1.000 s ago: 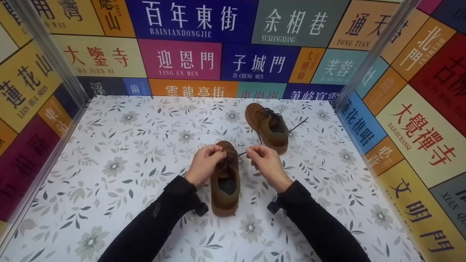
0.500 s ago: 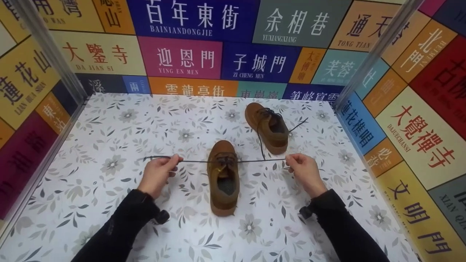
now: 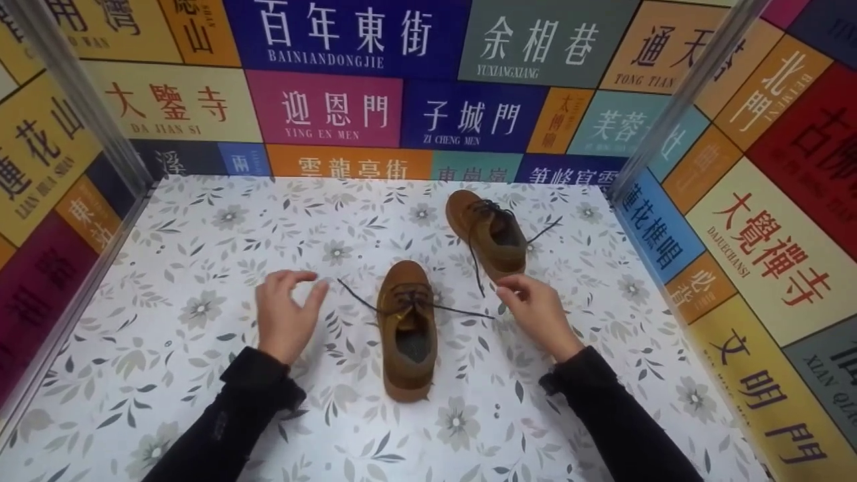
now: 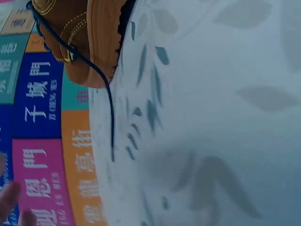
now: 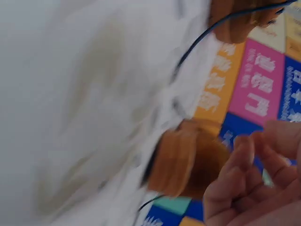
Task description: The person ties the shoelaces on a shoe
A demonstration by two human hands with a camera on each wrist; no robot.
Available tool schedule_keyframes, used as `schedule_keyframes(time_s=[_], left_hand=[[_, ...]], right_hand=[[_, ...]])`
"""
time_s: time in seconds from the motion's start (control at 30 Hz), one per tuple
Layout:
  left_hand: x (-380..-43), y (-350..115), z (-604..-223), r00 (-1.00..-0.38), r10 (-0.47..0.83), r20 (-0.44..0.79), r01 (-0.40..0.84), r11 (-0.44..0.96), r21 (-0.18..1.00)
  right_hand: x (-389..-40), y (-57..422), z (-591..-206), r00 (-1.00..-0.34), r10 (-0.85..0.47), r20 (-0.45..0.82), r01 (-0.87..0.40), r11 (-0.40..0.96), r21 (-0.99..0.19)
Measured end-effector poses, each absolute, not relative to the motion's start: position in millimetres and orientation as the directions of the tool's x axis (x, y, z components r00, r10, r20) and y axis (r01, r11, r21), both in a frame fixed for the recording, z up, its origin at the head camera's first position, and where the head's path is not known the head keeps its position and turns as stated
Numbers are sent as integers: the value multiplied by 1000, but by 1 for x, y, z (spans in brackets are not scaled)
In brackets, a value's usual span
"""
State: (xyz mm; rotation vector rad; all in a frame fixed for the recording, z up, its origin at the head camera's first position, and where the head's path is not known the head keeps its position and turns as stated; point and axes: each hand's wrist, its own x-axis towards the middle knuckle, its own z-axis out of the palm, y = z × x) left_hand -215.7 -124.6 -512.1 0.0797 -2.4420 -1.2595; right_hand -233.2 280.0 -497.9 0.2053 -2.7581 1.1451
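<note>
A brown shoe stands in the middle of the patterned surface, toe pointing away. Its dark lace is crossed over the tongue, one end spread to each side. Left of the shoe, my left hand hovers with thumb and fingers apart, just off the left lace end. Only blurred fingertips show in the left wrist view, where the lace hangs free. My right hand is beside the right lace end, fingers loosely bent and holding nothing. The right wrist view shows that lace end loose, away from the fingers.
A second brown shoe sits behind and to the right, its laces undone; my right fingertips overlap its heel in the head view. Walls of colourful sign panels enclose the back and sides, with clear corner posts.
Both hands pinched the lace at the shoe, pulled it out taut to left and right, then let go. The ends dropped loose beside the shoe, and the right hand came slightly inward.
</note>
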Motion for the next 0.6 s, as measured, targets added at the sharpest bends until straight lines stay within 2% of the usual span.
schedule_keyframes(time_s=[0.03, 0.1, 0.17, 0.23, 0.43, 0.6], left_hand=[[-216, -115, -509, -906, -148, 397, 222, 634, 741], [-214, -93, -503, -877, 27, 480, 369, 678, 635], [-213, -76, -501, -851, 166, 499, 457, 702, 546], [-212, -65, -501, -848, 241, 473, 484, 715, 504], [-211, -53, -499, -863, 277, 422, 477, 721, 502], [-215, -51, -492, -854, 302, 423, 500, 699, 511]], right_hand=[[-233, 269, -496, -965, -126, 229, -252, 676, -693], [-233, 246, -495, -931, -229, 285, -366, 625, -689], [-233, 225, -498, -892, -312, 326, -451, 597, -664], [-234, 210, -502, -865, -359, 350, -501, 593, -630], [-231, 192, -511, -835, -365, 412, -545, 659, -519], [-229, 187, -503, -803, -420, 423, -575, 734, -362]])
